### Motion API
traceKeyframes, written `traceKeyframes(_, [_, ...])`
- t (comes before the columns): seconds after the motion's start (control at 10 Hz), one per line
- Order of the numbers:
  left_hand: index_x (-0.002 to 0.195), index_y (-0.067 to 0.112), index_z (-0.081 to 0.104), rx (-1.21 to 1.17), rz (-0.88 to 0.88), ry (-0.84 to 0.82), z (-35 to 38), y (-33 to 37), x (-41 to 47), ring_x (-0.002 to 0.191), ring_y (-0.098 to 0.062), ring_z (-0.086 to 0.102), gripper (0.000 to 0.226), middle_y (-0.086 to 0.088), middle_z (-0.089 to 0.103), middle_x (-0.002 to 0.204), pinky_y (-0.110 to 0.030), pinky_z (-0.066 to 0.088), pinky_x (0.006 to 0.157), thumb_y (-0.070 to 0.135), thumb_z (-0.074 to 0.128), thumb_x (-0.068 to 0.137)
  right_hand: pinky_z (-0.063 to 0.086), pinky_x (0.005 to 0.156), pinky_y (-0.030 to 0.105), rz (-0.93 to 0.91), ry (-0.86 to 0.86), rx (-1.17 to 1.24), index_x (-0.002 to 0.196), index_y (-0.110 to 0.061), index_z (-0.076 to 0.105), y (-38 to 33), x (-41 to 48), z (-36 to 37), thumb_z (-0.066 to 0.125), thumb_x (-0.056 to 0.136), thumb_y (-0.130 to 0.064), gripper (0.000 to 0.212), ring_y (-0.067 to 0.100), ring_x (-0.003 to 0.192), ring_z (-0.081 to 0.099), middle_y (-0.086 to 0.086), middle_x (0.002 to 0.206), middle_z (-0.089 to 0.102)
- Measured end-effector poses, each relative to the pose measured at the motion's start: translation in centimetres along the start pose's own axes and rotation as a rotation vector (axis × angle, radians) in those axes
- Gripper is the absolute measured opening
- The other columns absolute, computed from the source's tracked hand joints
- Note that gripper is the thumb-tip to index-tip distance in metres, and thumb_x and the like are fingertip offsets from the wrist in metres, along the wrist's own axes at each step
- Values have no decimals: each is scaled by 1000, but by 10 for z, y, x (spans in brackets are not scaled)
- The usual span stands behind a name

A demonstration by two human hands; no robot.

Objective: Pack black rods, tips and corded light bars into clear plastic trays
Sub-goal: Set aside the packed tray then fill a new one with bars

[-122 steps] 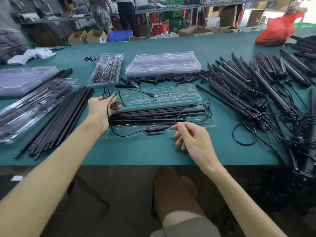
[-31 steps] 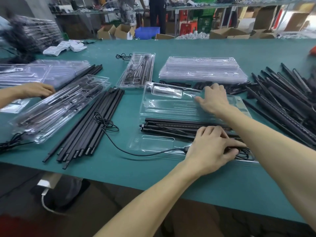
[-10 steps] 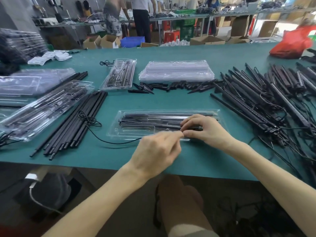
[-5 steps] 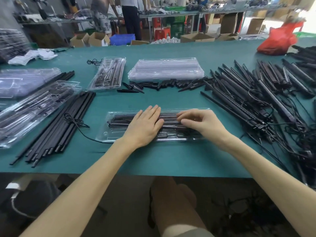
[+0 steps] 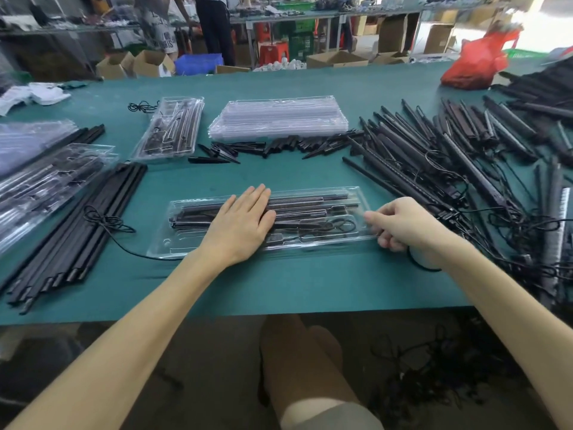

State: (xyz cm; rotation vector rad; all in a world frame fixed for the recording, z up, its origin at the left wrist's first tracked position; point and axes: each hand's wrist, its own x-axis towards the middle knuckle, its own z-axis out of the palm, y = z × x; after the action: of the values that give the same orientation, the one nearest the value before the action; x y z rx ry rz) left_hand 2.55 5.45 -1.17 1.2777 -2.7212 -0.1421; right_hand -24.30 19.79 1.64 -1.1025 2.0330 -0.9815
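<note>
Cord [image 5: 107, 223] seemingly trailing from left corner of clear tray [image 5: 173, 243]: better tucked in first. Packed tray, near front edge of green table [image 5: 279, 290], being pressed flat by left hand [image 5: 238, 228], fingers straight, nothing gripped. Right end being pinched by right hand [image 5: 400, 228], fingers curled; rim better snapped evenly.

Left hand [image 5: 238, 226] presses tray [image 5: 173, 243]; right hand [image 5: 403, 225] grips end.

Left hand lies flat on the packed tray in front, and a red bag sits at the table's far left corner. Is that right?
Not quite. The head view shows the red bag at the far right corner of the table. The left hand does lie flat on the packed tray in front.
</note>
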Motion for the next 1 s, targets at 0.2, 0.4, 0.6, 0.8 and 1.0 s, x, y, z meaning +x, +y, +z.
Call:
traceKeyframes(0.2, [161, 28, 11, -28, 10, 23, 0, -2, -1, 154, -5, 1, 60, 13, 6, 168, -34, 0, 126, 50, 18, 106, 41, 40, 20, 117, -235, 181, 96, 7, 67, -6, -7, -13, 72, 93, -23, 31, 15, 51, 60, 13, 77, 65])
traceKeyframes(0.4, [161, 27, 13, -39, 13, 34, 0, -2, -1, 154, -4, 2, 60, 12, 8, 168, -33, 0, 126, 50, 19, 106, 51, 43, 22, 115, -242, 356, 105, 8, 61, -4, -17, -3, 61, 100, -18, 26, 20, 58, 69, 20, 80, 73])
traceKeyframes(0.6, [161, 27, 13, -34, 13, 27, -1, -1, -2, 154, -5, 2, 59, 12, 8, 168, -34, 1, 126, 49, 19, 107, 47, 41, 22, 109, -196, 299, 102, 6, 66, -4, -16, 4, 63, 97, -13, 20, 17, 53, 67, 14, 71, 72])
traceKeyframes(0.8, [161, 27, 13, -30, 15, 30, 0, -1, -2, 154, -5, 2, 59, 12, 8, 168, -34, 1, 126, 48, 20, 107, 47, 40, 21, 111, -183, 288, 102, 9, 64, -4, -16, 6, 61, 99, -10, 19, 16, 50, 66, 15, 70, 70])
traceKeyframes(1.0, [161, 27, 13, -22, 20, 31, 2, -2, -1, 154, -5, 2, 59, 12, 8, 168, -35, 1, 126, 49, 19, 107, 48, 40, 21, 127, -174, 286, 105, 11, 63, -6, -17, 7, 61, 99, -8, 20, 15, 49, 65, 17, 70, 70])
